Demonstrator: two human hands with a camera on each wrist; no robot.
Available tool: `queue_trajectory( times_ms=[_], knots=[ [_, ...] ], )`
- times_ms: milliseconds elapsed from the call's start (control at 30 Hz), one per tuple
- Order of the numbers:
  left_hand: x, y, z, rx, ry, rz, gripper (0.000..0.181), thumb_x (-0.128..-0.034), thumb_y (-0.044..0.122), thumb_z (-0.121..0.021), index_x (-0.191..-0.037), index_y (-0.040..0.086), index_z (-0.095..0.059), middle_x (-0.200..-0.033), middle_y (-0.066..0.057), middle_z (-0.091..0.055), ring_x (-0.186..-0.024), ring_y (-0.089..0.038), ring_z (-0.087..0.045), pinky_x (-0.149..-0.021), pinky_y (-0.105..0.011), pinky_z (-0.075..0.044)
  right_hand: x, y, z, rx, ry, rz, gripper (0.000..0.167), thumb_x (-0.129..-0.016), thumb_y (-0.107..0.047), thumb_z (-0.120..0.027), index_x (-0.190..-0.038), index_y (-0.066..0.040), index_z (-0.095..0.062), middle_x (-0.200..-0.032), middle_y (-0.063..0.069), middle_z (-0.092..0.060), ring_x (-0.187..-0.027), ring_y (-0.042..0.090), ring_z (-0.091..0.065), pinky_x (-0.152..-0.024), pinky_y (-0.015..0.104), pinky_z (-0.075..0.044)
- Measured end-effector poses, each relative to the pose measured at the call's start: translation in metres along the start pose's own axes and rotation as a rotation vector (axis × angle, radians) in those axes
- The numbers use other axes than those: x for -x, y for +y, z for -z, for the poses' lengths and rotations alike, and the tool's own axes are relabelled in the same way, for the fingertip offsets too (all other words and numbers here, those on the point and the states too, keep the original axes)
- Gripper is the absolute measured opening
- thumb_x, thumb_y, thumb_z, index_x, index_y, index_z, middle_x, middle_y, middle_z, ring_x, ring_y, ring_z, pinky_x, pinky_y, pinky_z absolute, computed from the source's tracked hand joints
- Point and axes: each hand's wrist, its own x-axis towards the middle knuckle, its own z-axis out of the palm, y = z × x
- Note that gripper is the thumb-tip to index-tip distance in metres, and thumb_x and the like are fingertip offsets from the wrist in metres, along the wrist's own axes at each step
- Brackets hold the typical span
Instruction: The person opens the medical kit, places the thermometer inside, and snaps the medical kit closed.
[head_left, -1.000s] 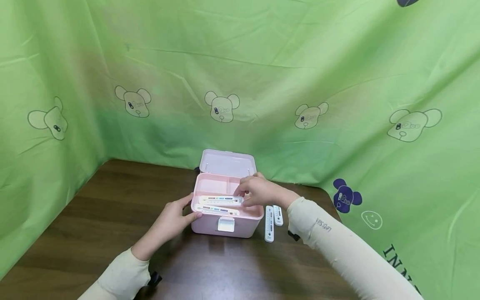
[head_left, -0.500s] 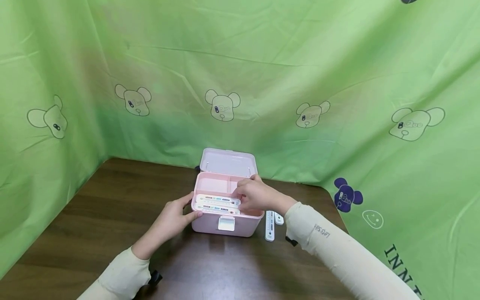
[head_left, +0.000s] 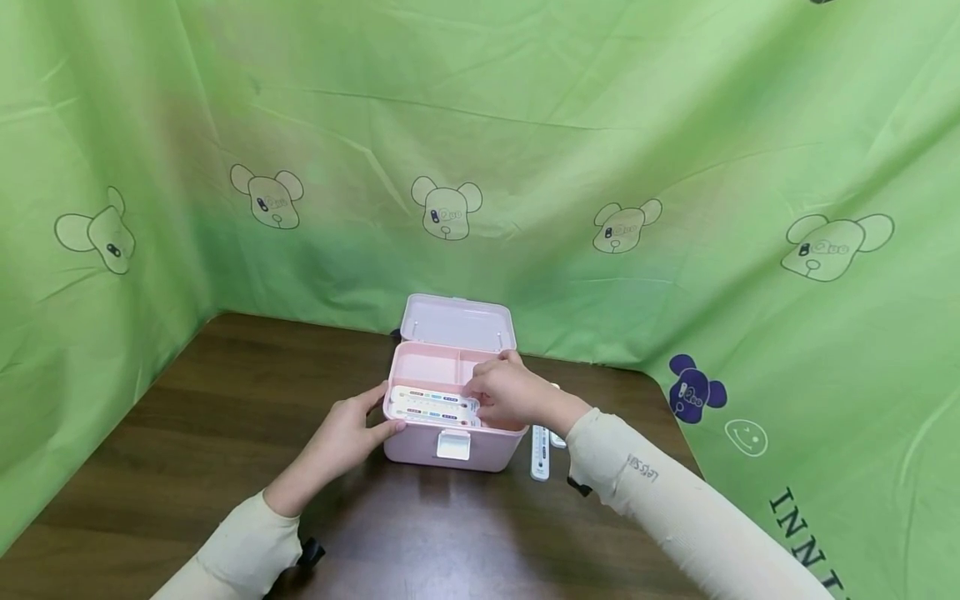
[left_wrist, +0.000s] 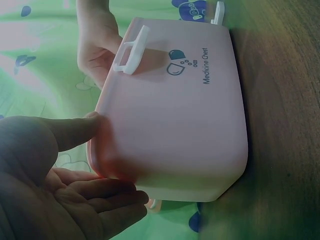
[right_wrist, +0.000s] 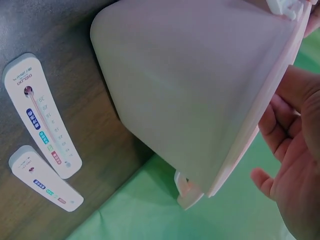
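A pink box (head_left: 450, 450) stands with its lid (head_left: 459, 323) raised behind it. Two white thermometers lie side by side in its front compartment, the rear one (head_left: 431, 397) against the front one (head_left: 427, 415). My left hand (head_left: 341, 442) rests at the box's left front corner, thumb on the front rim, fingers extended along the side in the left wrist view (left_wrist: 75, 185). My right hand (head_left: 517, 390) reaches over the right rim, with curled fingers and thumb around the right end of the rear thermometer; the right wrist view shows the hand (right_wrist: 297, 130), its fingertips hidden by the wall.
Right of the box lie a larger thermometer (head_left: 540, 454) and a smaller one, both plain in the right wrist view (right_wrist: 42, 115) (right_wrist: 46, 179). A divider splits the rear part of the box. Green cloth (head_left: 525, 125) hangs behind the brown table (head_left: 450, 533).
The rear thermometer has moved slightly left and toward the front one, ending flush beside it. My right hand has shifted a little left with it. My left hand has stayed at the corner.
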Motion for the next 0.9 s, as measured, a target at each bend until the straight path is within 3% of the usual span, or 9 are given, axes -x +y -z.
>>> queue_trajectory(
  times_ms=[167, 300, 400, 533, 633, 900],
  knots=[
    [-0.001, -0.001, 0.001, -0.002, -0.001, 0.002, 0.073, -0.0927, 0.027, -0.078, -0.150, -0.005, -0.046, -0.149, -0.021, -0.053, -0.135, -0.036, -0.055, -0.109, -0.052, -0.048, 0.000, -0.004, -0.001, 0.050, 0.027, -0.008, 0.023, -0.080, -0.015, -0.077, -0.103, -0.020, -0.079, -0.075, -0.011, -0.055, -0.078, 0.008, -0.051, -0.102, 0.059, -0.034],
    [-0.001, -0.001, 0.002, 0.001, -0.004, 0.006, 0.073, -0.0927, 0.027, -0.078, -0.151, -0.004, -0.046, -0.150, -0.020, -0.052, -0.135, -0.036, -0.055, -0.109, -0.052, -0.048, 0.003, -0.006, 0.001, 0.027, 0.042, -0.039, 0.022, -0.081, -0.012, -0.075, -0.101, -0.020, -0.078, -0.073, -0.012, -0.058, -0.077, 0.008, -0.052, -0.104, 0.058, -0.034],
    [-0.001, -0.002, 0.001, -0.001, -0.001, 0.003, 0.073, -0.0923, 0.027, -0.078, -0.151, -0.003, -0.047, -0.149, -0.020, -0.054, -0.135, -0.035, -0.055, -0.108, -0.052, -0.048, 0.009, -0.007, 0.004, -0.028, 0.050, -0.074, 0.024, -0.082, -0.009, -0.073, -0.103, -0.020, -0.078, -0.074, -0.011, -0.062, -0.076, 0.009, -0.054, -0.101, 0.051, -0.036],
    [0.000, -0.002, -0.002, -0.002, -0.003, 0.004, 0.073, -0.0919, 0.026, -0.079, -0.151, -0.003, -0.047, -0.149, -0.020, -0.054, -0.134, -0.036, -0.056, -0.108, -0.052, -0.049, 0.020, -0.003, 0.008, -0.082, 0.083, -0.117, 0.024, -0.087, -0.010, -0.074, -0.110, -0.018, -0.078, -0.090, -0.009, -0.073, -0.082, 0.008, -0.064, -0.094, 0.043, -0.040],
    [0.001, -0.001, -0.002, 0.003, -0.011, 0.016, 0.073, -0.0919, 0.026, -0.079, -0.151, -0.003, -0.046, -0.149, -0.019, -0.053, -0.134, -0.036, -0.056, -0.108, -0.052, -0.048, 0.030, 0.001, 0.011, -0.091, 0.144, -0.125, 0.023, -0.091, -0.013, -0.075, -0.114, -0.014, -0.077, -0.099, -0.006, -0.076, -0.089, 0.011, -0.068, -0.093, 0.042, -0.045],
    [0.001, 0.000, 0.000, 0.001, -0.014, 0.024, 0.074, -0.0921, 0.028, -0.079, -0.151, -0.002, -0.046, -0.151, -0.019, -0.051, -0.135, -0.037, -0.054, -0.109, -0.052, -0.048, 0.061, 0.008, 0.013, -0.170, 0.398, -0.154, 0.023, -0.090, -0.010, -0.077, -0.113, -0.010, -0.076, -0.095, -0.003, -0.075, -0.088, 0.017, -0.069, -0.082, 0.039, -0.055]
  ],
)
